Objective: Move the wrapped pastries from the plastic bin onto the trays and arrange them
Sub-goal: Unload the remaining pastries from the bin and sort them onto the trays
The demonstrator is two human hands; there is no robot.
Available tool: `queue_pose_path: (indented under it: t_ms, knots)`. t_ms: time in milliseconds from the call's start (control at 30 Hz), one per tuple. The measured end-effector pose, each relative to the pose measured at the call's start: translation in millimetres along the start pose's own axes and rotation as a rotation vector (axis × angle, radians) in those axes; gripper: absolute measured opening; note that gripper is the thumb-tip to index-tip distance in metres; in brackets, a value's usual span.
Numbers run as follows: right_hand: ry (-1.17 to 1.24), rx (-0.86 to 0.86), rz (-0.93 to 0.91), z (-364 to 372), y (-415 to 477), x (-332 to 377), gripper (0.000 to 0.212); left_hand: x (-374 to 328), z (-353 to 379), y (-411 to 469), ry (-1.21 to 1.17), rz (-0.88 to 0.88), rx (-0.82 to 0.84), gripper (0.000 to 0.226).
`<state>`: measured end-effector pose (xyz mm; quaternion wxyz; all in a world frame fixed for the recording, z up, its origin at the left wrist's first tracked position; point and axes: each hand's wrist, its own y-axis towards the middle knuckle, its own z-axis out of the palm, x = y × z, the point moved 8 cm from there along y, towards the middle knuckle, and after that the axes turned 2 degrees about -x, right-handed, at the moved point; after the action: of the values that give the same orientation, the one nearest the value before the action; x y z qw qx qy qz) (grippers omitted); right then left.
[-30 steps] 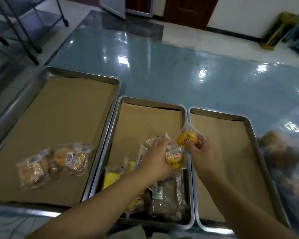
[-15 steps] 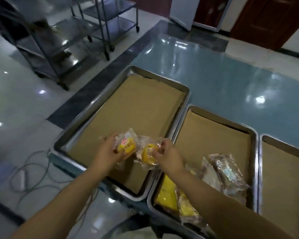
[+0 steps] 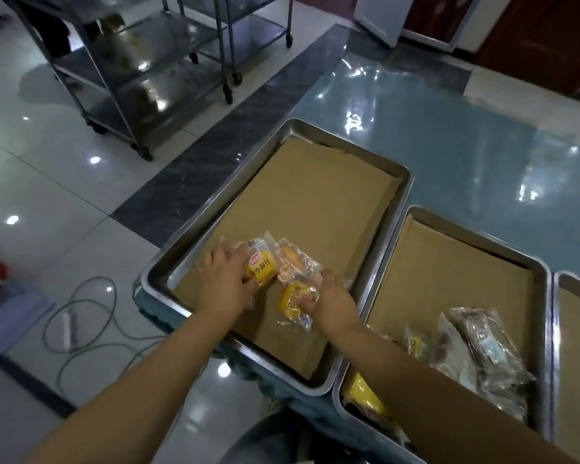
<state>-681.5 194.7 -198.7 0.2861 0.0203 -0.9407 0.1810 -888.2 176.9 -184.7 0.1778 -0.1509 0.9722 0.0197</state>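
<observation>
Though hard to tell whether already resting on the brown paper liner (image 3: 315, 202) or just clear of it, gripping 2 yellow packs low at the near end of the left tray (image 3: 154, 274). Clasping the left yellow pastry (image 3: 261, 267) in the left hand (image 3: 223, 286), with fingers (image 3: 225, 259) curled over its left side and most of the pack showing to their right. Pinching the right yellow pastry (image 3: 295, 301) in the right hand (image 3: 335, 301), with fingers (image 3: 329, 283) and thumb closed on its right edge, the pack left of and slightly nearer than those fingertips, its long axis roughly near-to-far with a small lean. Between the 2 sets of fingers, just beyond the right ones: a third pastry (image 3: 293, 262), orange in clear wrap, touching or overlapping both yellow packs. Judging by that, next to let go and square the 3 into a row, with either hand within easy reach of the middle pack. Peeking out beyond the left fingers: a pale wrapper (image 3: 235, 246), too covered to identify. Well right of the right fingers, in the middle tray (image 3: 546, 272): a heap of wrapped pastries (image 3: 476, 349), partly hidden behind the right forearm. Cut off at the frame edge: a third tray (image 3: 561, 279). No sign of the plastic bin. Beyond everything, the glossy blue bench (image 3: 449, 128).
</observation>
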Motion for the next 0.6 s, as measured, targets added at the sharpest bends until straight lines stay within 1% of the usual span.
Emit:
queue_pose_path:
  t_ms: [67, 133, 200, 300, 367, 500, 600]
  knots:
    - [0.029, -0.019, 0.015, -6, -2, -3, 0.064, -12, -1, -3, 0.079, 0.037, -0.012, 0.075]
    - [0.050, -0.062, 0.014, -19, -5, -8, 0.056, -33, -4, -8, 0.092, 0.110, -0.064, 0.070]
    - [0.060, -0.110, 0.020, -37, -11, -16, 0.052, -61, -5, -14, 0.055, 0.200, -0.097, 0.059]
    - [0.060, -0.190, 0.024, -72, -25, -35, 0.042, -110, -2, -24, -0.079, 0.317, -0.075, 0.047]
    - [0.038, -0.254, 0.049, -100, -39, -55, 0.034, -147, 1, -34, -0.172, 0.402, -0.034, 0.043]
    - [-0.024, -0.339, 0.101, -157, -81, -110, 0.021, -224, 15, -59, -0.323, 0.526, 0.156, 0.033]
    - [-0.061, -0.419, 0.154, -198, -128, -157, 0.017, -291, 22, -90, -0.377, 0.648, 0.215, 0.028]
